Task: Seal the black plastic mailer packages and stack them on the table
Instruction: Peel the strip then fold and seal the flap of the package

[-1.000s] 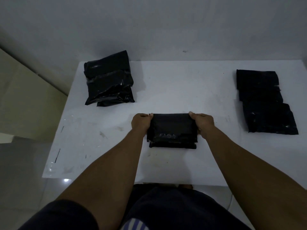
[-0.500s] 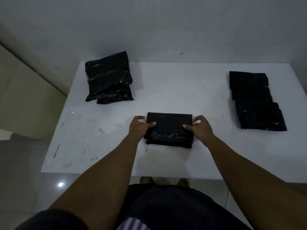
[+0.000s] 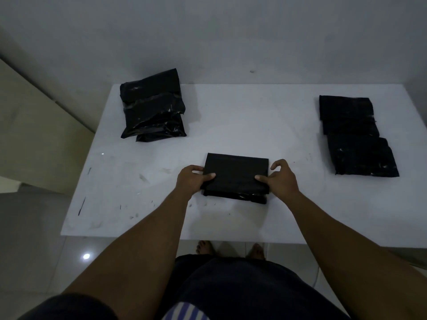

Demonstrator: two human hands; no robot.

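Observation:
A black plastic mailer lies flat at the middle of the white table, its flap folded down over the top. My left hand grips its left edge, thumb lying on the top face. My right hand holds the right edge, thumb pressed on top and index finger curled above. A stack of shiny black mailers sits at the table's far left. Overlapping flat black mailers lie along the right side.
The table's back edge meets a grey wall. Its front edge is close to my body, and my bare feet show on the tiled floor below. A beige panel stands to the left of the table.
The raised flap has been folded down flat onto the mailer. Both hands slid from the flap's top corners to the package's side edges, thumbs now on top.

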